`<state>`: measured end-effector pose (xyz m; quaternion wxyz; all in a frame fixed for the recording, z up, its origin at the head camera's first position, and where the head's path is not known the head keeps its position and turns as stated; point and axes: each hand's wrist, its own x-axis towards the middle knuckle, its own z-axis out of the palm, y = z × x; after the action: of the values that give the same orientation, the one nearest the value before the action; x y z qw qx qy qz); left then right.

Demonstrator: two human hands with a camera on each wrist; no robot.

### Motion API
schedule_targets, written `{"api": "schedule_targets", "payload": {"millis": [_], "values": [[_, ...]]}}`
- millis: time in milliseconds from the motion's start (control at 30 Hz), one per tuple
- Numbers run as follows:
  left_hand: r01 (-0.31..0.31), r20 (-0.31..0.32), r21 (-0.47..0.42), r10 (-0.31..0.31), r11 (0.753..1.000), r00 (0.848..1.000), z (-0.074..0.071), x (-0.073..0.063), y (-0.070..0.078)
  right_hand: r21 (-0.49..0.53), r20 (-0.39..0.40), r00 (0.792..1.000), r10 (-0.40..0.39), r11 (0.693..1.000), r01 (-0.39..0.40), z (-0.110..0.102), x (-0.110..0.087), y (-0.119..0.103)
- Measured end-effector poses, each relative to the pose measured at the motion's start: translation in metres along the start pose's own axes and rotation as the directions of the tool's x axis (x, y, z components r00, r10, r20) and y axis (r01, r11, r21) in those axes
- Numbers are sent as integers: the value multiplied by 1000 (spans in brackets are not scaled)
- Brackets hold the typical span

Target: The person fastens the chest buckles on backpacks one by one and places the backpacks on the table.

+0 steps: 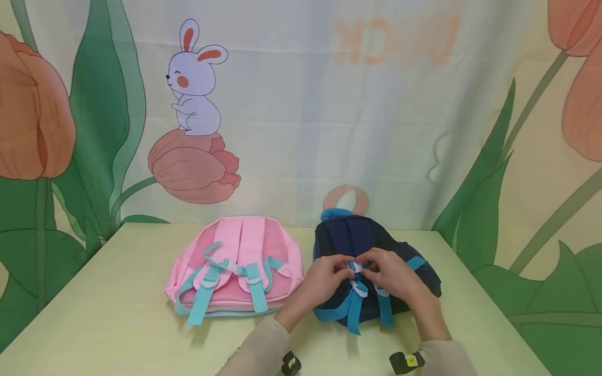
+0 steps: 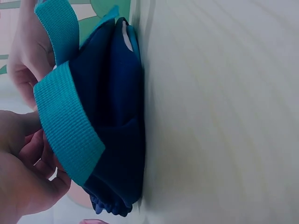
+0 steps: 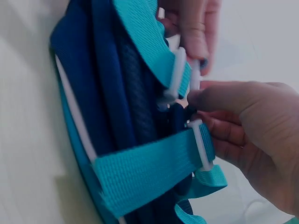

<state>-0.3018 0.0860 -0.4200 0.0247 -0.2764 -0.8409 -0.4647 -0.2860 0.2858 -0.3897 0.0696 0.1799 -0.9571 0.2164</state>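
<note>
A small navy backpack (image 1: 364, 235) with turquoise webbing lies with its shoulder straps facing up, at the right of the table. Over its middle, my left hand (image 1: 324, 278) and right hand (image 1: 392, 272) meet fingertip to fingertip at a white plastic buckle (image 1: 356, 267) between the straps. In the right wrist view, the right hand (image 3: 257, 121) pinches one end of the white buckle piece (image 3: 195, 77), and the left fingers (image 3: 194, 39) pinch its other end. White strap adjusters (image 3: 202, 144) sit beside them. The left hand (image 2: 28, 172) partly hides behind a turquoise strap (image 2: 70, 123) in the left wrist view.
A pink backpack (image 1: 226, 297) with mint straps lies to the left, straps up, its white chest buckle (image 1: 231, 266) joined across. The pale yellow table (image 1: 117, 313) meets a printed curtain (image 1: 291, 130) at the back. Black wrist cameras (image 1: 406, 361) sit at both sleeves.
</note>
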Motion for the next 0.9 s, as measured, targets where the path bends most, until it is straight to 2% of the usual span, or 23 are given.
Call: {"api": "schedule_targets", "payload": {"millis": [233, 467, 667, 900], "values": [[-3, 4, 3, 3, 1000, 1000, 2, 4, -2, 21, -7, 1000, 16, 1000, -16, 3, -1, 6], [18, 16, -11, -18, 1000, 1000, 2, 5, -5, 85, 16, 1000, 27, 996, -28, 4, -1, 11], [34, -10, -55, -35, 998, 999, -6, 5, -8, 70, 13, 999, 48, 996, -49, 3, 1, 13], [57, -28, -29, -57, 998, 998, -19, 3, -8, 58, -15, 1000, 21, 998, -20, -2, -2, 16]]}}
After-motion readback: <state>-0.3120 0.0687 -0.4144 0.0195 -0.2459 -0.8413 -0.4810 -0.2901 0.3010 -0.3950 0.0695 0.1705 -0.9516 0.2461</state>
